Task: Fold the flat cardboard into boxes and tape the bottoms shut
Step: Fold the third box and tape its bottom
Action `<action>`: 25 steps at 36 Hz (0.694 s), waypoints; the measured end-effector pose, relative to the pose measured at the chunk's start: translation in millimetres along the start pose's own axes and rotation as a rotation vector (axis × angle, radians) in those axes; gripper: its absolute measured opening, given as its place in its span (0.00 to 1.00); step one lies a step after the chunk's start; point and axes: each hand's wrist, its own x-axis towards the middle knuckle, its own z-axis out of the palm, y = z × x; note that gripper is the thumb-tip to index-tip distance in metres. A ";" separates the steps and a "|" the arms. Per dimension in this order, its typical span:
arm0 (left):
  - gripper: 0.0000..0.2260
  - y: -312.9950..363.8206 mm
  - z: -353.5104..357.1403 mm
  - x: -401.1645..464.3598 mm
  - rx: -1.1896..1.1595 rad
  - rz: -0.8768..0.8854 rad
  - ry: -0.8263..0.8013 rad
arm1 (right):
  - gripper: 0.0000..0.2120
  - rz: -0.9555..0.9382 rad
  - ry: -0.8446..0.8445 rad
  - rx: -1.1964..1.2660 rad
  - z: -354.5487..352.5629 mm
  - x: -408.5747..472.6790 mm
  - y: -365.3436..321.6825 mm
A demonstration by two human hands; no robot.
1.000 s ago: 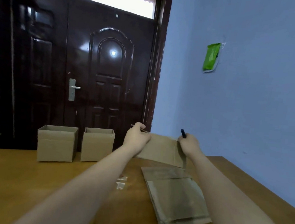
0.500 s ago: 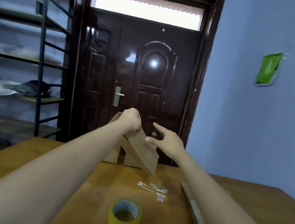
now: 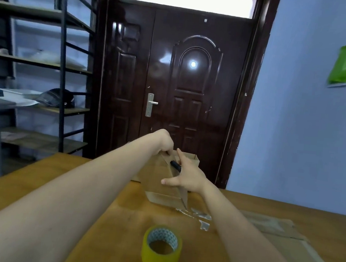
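- We're holding the cardboard blank (image 3: 163,178) tilted up off the worktop (image 3: 38,181), far centre, just in front of the finished boxes (image 3: 192,158).
- Left hand (image 3: 164,141) is pinching its top edge, fingers curled.
- Right hand (image 3: 187,176) is spread against the right panel, fingers straight, a dark marker-like thing (image 3: 175,165) tucked in it.
- We're judging the cardboard light, stiff along panels, hinging at creases: take it by the edges near the folds.
- Tape roll (image 3: 162,248) is sitting near, untouched.

just 1 view, worn on my head, looking forward and slightly down along my arms. it faces the door (image 3: 183,94) across the table (image 3: 37,183), close over my hands.
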 end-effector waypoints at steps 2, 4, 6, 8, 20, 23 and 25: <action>0.08 2.8 4.9 5.1 -0.040 0.032 0.015 | 0.52 0.018 0.012 0.034 0.9 2.7 7.3; 0.12 4.3 9.8 8.0 -0.070 0.071 0.037 | 0.48 0.039 0.027 0.070 2.0 4.3 13.9; 0.21 5.5 13.0 11.7 -0.060 0.135 0.033 | 0.48 0.068 0.057 0.103 4.1 6.4 21.2; 0.23 1.9 16.7 20.0 -0.072 0.222 0.052 | 0.48 0.090 0.089 0.158 6.5 8.5 28.7; 0.16 -104.9 42.4 47.6 -0.700 0.100 0.395 | 0.49 0.184 0.029 0.641 24.5 16.7 84.7; 0.19 -121.0 64.5 42.4 -0.802 0.121 0.263 | 0.55 0.205 -0.012 0.705 36.4 18.1 93.8; 0.18 -128.3 78.4 37.9 -0.840 0.156 0.228 | 0.56 0.206 -0.049 0.725 44.5 18.5 97.8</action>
